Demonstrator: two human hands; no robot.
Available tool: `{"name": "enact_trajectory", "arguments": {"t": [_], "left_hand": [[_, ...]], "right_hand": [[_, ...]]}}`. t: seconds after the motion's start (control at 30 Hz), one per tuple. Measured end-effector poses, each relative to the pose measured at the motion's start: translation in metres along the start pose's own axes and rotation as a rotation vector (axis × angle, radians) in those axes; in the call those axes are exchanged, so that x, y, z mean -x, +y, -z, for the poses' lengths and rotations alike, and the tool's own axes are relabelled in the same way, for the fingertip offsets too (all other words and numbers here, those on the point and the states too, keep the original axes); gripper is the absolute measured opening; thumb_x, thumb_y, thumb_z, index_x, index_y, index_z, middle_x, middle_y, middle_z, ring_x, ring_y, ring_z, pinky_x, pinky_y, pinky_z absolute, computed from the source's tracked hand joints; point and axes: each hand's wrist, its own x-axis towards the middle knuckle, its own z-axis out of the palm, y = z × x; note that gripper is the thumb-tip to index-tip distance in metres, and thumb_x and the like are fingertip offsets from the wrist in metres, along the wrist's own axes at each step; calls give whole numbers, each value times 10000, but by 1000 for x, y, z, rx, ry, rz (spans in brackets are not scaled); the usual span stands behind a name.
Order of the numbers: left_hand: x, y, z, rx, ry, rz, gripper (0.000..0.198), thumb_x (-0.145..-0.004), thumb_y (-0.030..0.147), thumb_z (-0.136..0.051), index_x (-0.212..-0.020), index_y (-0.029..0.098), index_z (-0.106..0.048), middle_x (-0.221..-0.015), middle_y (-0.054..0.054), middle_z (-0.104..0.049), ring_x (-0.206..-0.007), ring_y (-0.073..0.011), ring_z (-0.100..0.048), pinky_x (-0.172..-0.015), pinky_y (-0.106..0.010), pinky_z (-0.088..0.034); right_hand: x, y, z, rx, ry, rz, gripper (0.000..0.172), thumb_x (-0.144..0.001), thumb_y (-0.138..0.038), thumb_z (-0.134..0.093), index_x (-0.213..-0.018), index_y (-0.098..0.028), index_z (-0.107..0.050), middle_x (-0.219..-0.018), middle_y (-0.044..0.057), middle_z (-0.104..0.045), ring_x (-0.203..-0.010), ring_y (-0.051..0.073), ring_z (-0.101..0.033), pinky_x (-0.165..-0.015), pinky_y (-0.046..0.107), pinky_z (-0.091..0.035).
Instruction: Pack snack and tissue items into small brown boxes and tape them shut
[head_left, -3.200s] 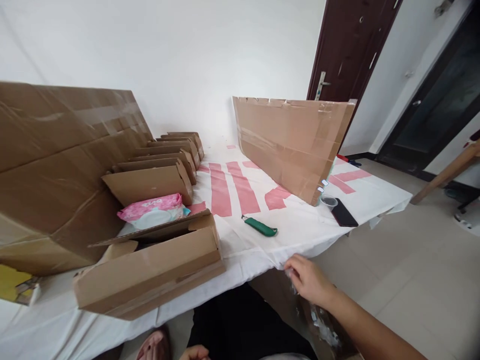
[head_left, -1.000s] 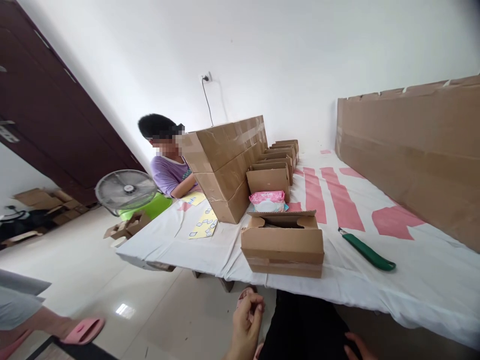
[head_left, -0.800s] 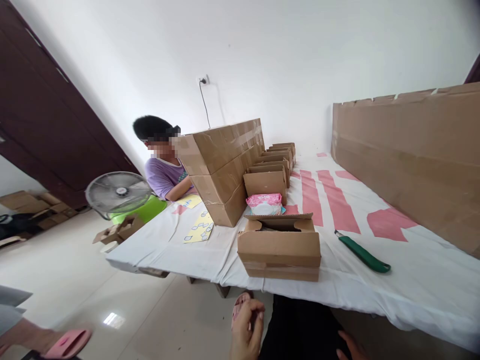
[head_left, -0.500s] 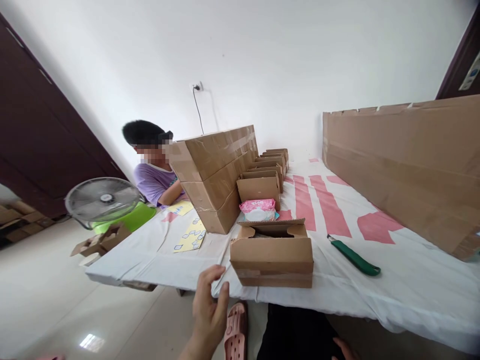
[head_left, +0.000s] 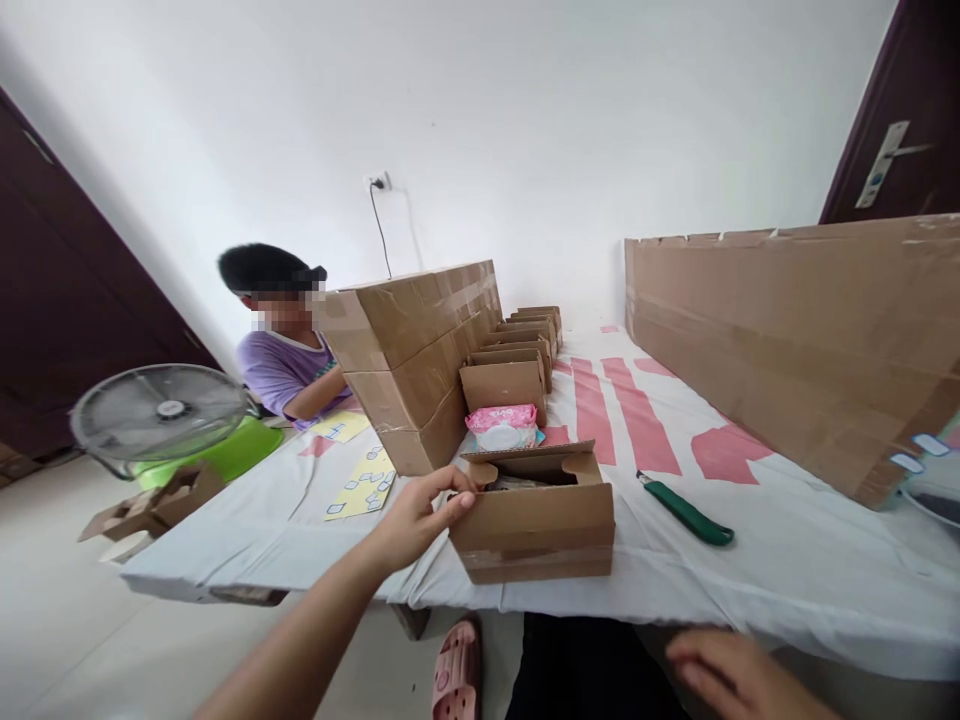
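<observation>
A small brown cardboard box (head_left: 532,535) stands at the table's front edge with its top flaps raised; something greyish inside is only partly visible. My left hand (head_left: 427,505) grips its upper left corner, thumb at the front and fingers over the rim. My right hand (head_left: 720,665), a little blurred, hangs below the table edge to the right, fingers loosely stretched and nothing in them. Behind the box lies a pink pack of wipes (head_left: 502,427). A green utility knife (head_left: 686,510) rests on the cloth to the right.
Stacked taped boxes (head_left: 405,350) stand left of a row of open boxes (head_left: 502,385). A long wall of cartons (head_left: 780,320) lines the right. Yellow papers (head_left: 364,482) lie near a person in purple (head_left: 281,370). A fan (head_left: 169,410) is on the floor.
My left hand has moved forward onto the box's left corner and closed there. My right hand has come up further into view at the lower right. The view has shifted slightly right.
</observation>
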Motion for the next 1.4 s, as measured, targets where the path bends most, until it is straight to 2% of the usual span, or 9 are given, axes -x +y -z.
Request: {"name": "enact_trajectory", "arguments": {"t": [0.1, 0.2, 0.33, 0.43, 0.63, 0.9, 1.03, 1.23, 1.4], "left_hand": [[-20, 20, 8, -183, -229, -59, 357, -907, 488, -422, -888, 184, -610, -877, -33, -665, -794, -178, -595, -686, -259, -428], [-37, 41, 4, -423, -408, -141, 383, -831, 534, -515, -785, 168, -617, -746, -22, -635, -655, -160, -556, -568, -249, -361], [-49, 58, -1, -628, -522, -134, 360, -735, 534, -610, -657, 183, -595, -591, 4, -582, -527, -149, -513, -465, -259, -290], [-48, 65, 0, -790, -523, -231, 312, -714, 495, -646, -694, 185, -626, -630, -19, -643, -581, -186, -587, -582, -292, -408], [-18, 65, 1, -1104, -410, -367, 217, -785, 385, -627, -838, 174, -618, -761, -77, -694, -749, -257, -654, -918, -476, -412], [28, 92, -2, -987, -585, -235, 451, -881, 585, -415, -854, 186, -624, -819, -104, -680, -778, -291, -649, -769, -451, -493], [24, 107, -11, -894, -516, -97, 319, -954, 340, -329, -970, 186, -608, -938, -103, -673, -808, -252, -665, -707, -372, -516], [0, 92, -26, -961, -644, -38, 476, -735, 330, -670, -1172, 156, -599, -1107, -162, -683, -997, -330, -659, -838, -425, -520], [-5, 57, -36, -970, -588, -138, 443, -577, 145, -702, -1019, 129, -675, -992, -218, -718, -934, -387, -676, -828, -504, -507]], "right_hand": [[-33, -56, 69, 60, 273, 179, 277, -938, -401, -424, -990, -233, -637, -930, 61, -694, -876, 210, -645, -797, 316, -516], [-81, -110, 103, 66, 358, 347, 272, -955, -390, -400, -993, -222, -611, -948, 59, -679, -877, 196, -624, -794, 311, -493], [-144, -160, 97, 198, 6, 478, 370, -948, -462, -384, -948, -203, -647, -1000, 67, -688, -893, 201, -625, -789, 316, -469], [-169, -176, 88, 538, -281, 433, 463, -845, -593, -507, -896, -162, -670, -858, 92, -702, -771, 232, -631, -780, 376, -444], [-139, -159, 102, 870, -137, 501, 365, -717, -505, -716, -806, -151, -716, -820, 121, -699, -1088, 345, -537, -946, 494, -350], [-66, -121, 72, 853, 155, 717, 113, -833, -304, -639, -850, -193, -639, -954, 76, -663, -1236, 308, -458, -1007, 464, -328], [-58, -122, 57, 837, 163, 760, 45, -845, -207, -581, -849, -197, -625, -918, 63, -650, -1184, 291, -486, -1010, 457, -333], [-60, -129, 58, 802, 157, 769, 109, -867, -192, -533, -795, -187, -614, -896, 72, -645, -1171, 290, -496, -975, 457, -384], [-60, -125, 57, 740, 175, 727, 83, -842, -194, -546, -845, -196, -629, -930, 89, -653, -1218, 305, -474, -973, 465, -408]]}}
